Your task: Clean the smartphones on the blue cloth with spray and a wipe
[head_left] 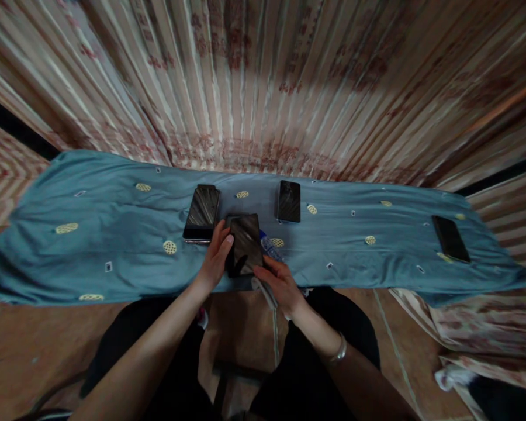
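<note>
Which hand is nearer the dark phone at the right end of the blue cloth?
Right. The right hand is left of that phone; the left hand is farther left, at the left edge of the held device.

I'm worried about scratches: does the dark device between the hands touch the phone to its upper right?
Apart: the head view shows blue cloth between the dark device and phone.

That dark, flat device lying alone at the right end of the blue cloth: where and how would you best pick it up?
The dark device is probably best pinched midway along its two long edges, coming from above on the person's side. It lies flat and looks thin against the blue cloth, and its width is easier to span than its length.
</note>
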The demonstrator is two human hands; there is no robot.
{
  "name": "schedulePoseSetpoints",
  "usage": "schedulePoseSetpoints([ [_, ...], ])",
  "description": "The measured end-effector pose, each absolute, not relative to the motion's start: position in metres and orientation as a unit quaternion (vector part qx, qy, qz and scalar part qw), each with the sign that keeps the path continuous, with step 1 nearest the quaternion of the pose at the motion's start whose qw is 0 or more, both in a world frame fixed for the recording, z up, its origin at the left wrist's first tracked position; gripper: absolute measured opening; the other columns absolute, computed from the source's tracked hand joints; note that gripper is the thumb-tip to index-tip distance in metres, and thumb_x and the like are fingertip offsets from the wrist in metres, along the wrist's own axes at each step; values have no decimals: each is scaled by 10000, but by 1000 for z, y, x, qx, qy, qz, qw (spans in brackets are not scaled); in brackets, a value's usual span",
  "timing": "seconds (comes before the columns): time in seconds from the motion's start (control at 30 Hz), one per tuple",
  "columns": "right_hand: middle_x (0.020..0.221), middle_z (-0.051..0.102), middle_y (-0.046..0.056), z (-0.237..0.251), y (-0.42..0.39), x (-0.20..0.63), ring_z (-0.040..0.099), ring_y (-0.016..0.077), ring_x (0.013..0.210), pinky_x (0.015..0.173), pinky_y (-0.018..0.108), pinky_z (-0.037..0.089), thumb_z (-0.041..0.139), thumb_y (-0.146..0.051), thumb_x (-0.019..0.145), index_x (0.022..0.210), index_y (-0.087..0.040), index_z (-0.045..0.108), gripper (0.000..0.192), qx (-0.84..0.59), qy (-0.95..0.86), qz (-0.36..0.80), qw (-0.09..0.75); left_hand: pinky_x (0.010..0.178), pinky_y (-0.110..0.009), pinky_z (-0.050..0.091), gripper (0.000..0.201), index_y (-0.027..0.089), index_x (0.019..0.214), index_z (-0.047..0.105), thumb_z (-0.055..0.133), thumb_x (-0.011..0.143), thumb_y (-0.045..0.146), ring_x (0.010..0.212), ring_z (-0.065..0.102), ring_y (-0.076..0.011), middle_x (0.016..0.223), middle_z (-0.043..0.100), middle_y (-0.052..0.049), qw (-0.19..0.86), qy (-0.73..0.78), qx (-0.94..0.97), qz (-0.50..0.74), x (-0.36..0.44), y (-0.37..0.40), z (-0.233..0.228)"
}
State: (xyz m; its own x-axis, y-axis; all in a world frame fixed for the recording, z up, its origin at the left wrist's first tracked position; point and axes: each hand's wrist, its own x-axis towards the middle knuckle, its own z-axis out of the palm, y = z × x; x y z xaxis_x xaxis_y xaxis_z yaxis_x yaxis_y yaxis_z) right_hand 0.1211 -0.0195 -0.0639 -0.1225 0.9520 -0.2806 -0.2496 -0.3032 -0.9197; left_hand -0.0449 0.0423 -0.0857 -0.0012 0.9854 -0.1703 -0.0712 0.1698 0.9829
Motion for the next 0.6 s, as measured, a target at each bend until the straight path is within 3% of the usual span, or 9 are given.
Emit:
schedulePoseSetpoints([
  [0.13, 668, 708, -34, -62, -16, 122, 603, 101, 535, 499, 207, 462, 942, -479, 575, 855, -203, 757, 435, -473, -244, 711, 460, 1245, -441, 346, 732, 198, 1466, 551, 672, 862, 593, 1458, 512, -292, 1501, 606, -155, 549, 529, 432, 482, -55, 36, -91],
  [0.33, 565, 648, -63, -64, -12, 121, 583, 88, 469, 397, 165, 369, 968, -408, 501, 759, -194, 661, 454, -489, -163, 726, 455, 1265, -518, 315, 563, 205, 1375, 639, 591, 899, 502, 1402, 556, -316, 1470, 633, -156, 452, 566, 529, 442, -77, 24, -101],
  [0.47, 537, 623, -76, -66, -9, 118, 544, 68, 432, 373, 148, 346, 977, -404, 462, 724, -191, 634, 481, -481, -147, 733, 458, 1203, -564, 401, 584, 182, 1370, 643, 637, 819, 374, 1363, 580, -355, 1416, 657, -177, 396, 572, 611, 377, -87, 23, -108],
  [0.6, 536, 615, -79, -69, -8, 115, 546, 65, 436, 380, 140, 367, 976, -393, 466, 719, -195, 626, 475, -482, -146, 733, 457, 1123, -545, 481, 664, 163, 1397, 611, 675, 753, 311, 1271, 644, -355, 1365, 688, -183, 406, 566, 619, 364, -86, 28, -112],
])
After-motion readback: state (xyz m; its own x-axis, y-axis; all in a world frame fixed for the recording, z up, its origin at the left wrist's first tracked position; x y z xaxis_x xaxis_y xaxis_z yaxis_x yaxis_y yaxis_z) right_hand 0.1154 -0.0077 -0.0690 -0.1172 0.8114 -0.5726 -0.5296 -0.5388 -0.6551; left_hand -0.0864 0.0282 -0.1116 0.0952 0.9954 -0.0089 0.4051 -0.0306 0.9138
